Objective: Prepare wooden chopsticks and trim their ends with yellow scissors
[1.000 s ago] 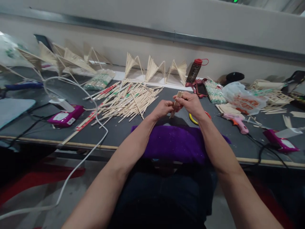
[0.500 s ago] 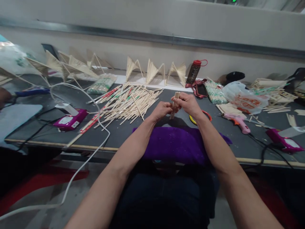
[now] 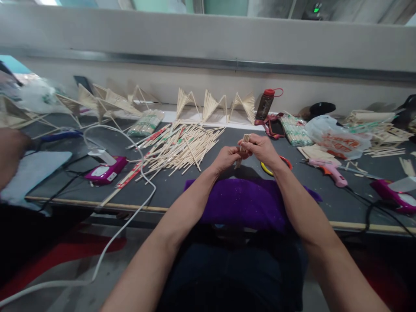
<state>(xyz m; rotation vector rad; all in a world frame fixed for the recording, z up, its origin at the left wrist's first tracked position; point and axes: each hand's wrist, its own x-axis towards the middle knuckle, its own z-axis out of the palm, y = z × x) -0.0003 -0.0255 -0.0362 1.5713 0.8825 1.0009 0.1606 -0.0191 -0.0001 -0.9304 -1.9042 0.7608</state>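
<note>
Clasping a bundle of pale sticks (image 3: pixel 246 138), left hand (image 3: pixel 225 158) and right hand (image 3: pixel 261 147) seem curled closely around it.

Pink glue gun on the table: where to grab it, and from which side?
I'd take the glue gun by its handle, from the near side: the handle points near-right, the nozzle end left. Mind the black cord at the handle's end.

Cloth (image 3: pixel 243 203) is purple, flecked white. Beyond cloth: held sticks (image 3: pixel 246 138) pale tan; bottle (image 3: pixel 264 106) dark, red-capped. Right of cloth: glue gun (image 3: pixel 332 168) pink, trigger (image 3: pixel 326 171) orange.
</note>
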